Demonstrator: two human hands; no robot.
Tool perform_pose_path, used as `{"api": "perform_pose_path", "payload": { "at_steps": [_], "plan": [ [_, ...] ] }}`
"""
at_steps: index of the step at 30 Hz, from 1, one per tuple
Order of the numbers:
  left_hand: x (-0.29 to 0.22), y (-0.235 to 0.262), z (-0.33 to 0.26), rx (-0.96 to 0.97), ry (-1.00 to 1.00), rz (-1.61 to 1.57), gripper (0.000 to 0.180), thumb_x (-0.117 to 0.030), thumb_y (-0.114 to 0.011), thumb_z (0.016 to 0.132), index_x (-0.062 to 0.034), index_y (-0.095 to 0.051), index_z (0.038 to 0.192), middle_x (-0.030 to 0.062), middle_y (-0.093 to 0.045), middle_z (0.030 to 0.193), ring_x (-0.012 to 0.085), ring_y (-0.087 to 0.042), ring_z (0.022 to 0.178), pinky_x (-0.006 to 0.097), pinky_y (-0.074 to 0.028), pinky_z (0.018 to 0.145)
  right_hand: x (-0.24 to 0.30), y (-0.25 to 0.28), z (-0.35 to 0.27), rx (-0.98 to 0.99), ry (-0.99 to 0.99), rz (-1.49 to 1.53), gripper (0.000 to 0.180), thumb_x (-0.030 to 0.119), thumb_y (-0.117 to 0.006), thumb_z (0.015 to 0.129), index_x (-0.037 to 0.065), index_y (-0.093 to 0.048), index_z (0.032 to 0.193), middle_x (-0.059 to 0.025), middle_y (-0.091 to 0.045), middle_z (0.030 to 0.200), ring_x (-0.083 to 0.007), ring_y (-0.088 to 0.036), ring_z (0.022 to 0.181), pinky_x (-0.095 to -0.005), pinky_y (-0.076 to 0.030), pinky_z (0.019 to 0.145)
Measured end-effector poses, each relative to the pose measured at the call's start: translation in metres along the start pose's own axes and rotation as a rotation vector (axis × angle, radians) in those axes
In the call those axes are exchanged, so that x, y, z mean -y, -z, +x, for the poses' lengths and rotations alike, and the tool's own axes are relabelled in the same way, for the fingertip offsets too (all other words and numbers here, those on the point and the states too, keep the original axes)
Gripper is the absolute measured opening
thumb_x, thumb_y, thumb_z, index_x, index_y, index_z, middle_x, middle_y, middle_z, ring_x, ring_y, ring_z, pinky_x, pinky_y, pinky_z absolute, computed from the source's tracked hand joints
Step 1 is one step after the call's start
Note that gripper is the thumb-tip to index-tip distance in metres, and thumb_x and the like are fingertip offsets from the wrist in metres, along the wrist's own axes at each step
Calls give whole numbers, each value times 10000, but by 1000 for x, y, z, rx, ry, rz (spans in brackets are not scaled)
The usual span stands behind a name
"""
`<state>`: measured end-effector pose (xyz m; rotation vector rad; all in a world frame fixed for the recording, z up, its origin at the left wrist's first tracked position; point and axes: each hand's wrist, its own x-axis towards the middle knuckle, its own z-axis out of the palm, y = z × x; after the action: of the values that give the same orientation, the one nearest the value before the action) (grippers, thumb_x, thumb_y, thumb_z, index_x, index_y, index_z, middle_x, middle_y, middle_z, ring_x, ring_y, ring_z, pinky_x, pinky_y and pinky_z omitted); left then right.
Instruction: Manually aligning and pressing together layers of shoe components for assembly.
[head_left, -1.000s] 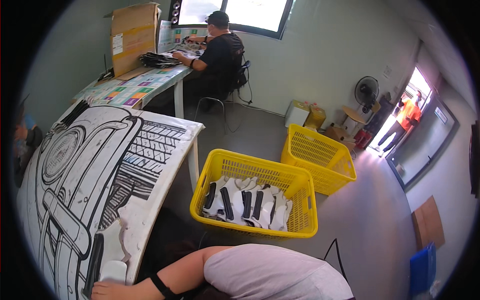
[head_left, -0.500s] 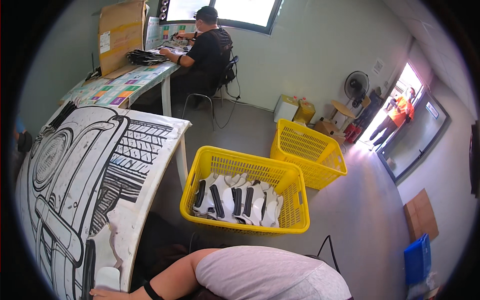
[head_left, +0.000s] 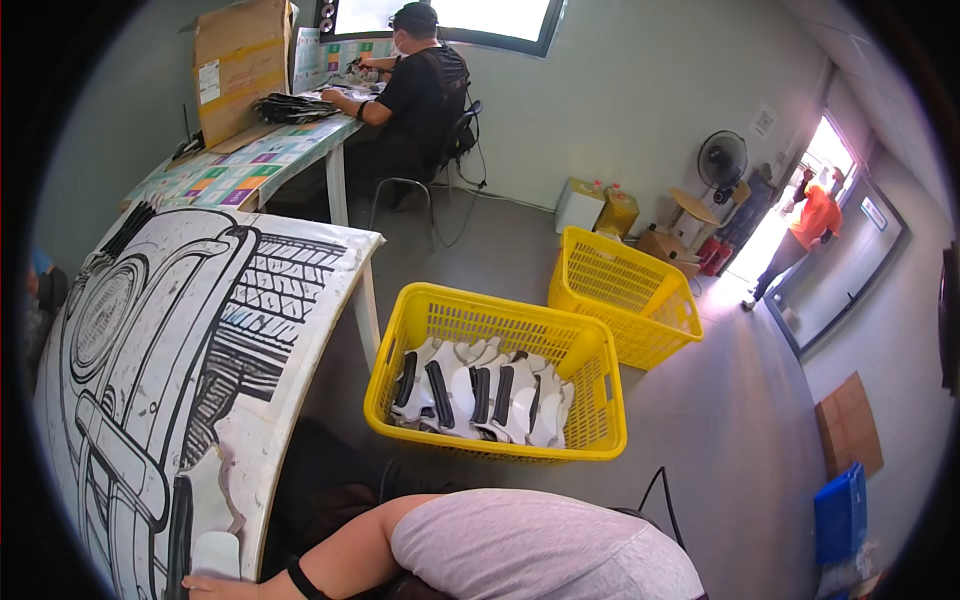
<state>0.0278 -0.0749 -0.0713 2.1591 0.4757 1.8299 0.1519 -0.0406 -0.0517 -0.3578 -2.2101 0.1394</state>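
Note:
My right hand (head_left: 222,588) lies at the lower edge of the head view, and most of its fingers are cut off. A fingertip rests near the lower end of a white, wavy-edged piece with a black padded strip (head_left: 205,505). That piece lies on the table's near edge, on a white tabletop with black line drawings (head_left: 170,370). Whether the hand grips the piece cannot be made out. My left hand is out of view. To the right of the table, a yellow plastic basket (head_left: 497,451) holds several similar white pieces with black strips (head_left: 502,395).
Behind it stands a second yellow basket (head_left: 650,352). A person in black (head_left: 420,100) sits at the far table beside a cardboard box (head_left: 240,75). Another person in orange (head_left: 815,220) is at the doorway. A fan (head_left: 722,160) and a blue bin (head_left: 840,515) stand at the right.
The view has shifted slightly. At the doorway the person in orange has changed posture, one leg now lower. My right hand and the piece beside it stay in place.

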Motion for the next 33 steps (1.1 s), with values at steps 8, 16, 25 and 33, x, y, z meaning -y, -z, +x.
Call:
{"api": "perform_pose_path", "payload": {
  "at_steps": [8,16,25,33],
  "plan": [
    [-58,-13,13,-38,867,699,511,-190,-596,873,-3,-317,1257,199,-456,1130,262,-490,1000,363,-428,859,-4,-14,1,-31,-148,-38,102,184,-559,653,114,-626,621,-62,-622,755,-172,-550,828,-337,-341,859],
    [-48,-9,-16,-91,930,700,533,-211,-520,919,44,-263,1311,201,-384,1256,257,-400,1138,339,-303,973,-29,28,-6,19,-99,69,367,228,-586,659,-18,-582,932,-130,-572,948,-273,-507,1008,-423,-295,1024],
    [-52,-13,-14,-131,874,878,393,-127,-593,830,20,-464,1170,67,-426,720,174,-412,601,299,-340,549,-32,33,4,8,45,119,229,188,-606,621,4,-558,749,-115,-523,798,-284,-503,839,-379,-399,815],
    [-57,-28,32,102,578,926,544,-220,-719,737,-46,-467,1187,167,-537,1039,351,-548,914,384,-469,750,-58,46,8,64,77,220,136,98,-576,679,13,-499,751,-137,-472,723,-312,-467,689,-425,-360,635]
  ]
}}
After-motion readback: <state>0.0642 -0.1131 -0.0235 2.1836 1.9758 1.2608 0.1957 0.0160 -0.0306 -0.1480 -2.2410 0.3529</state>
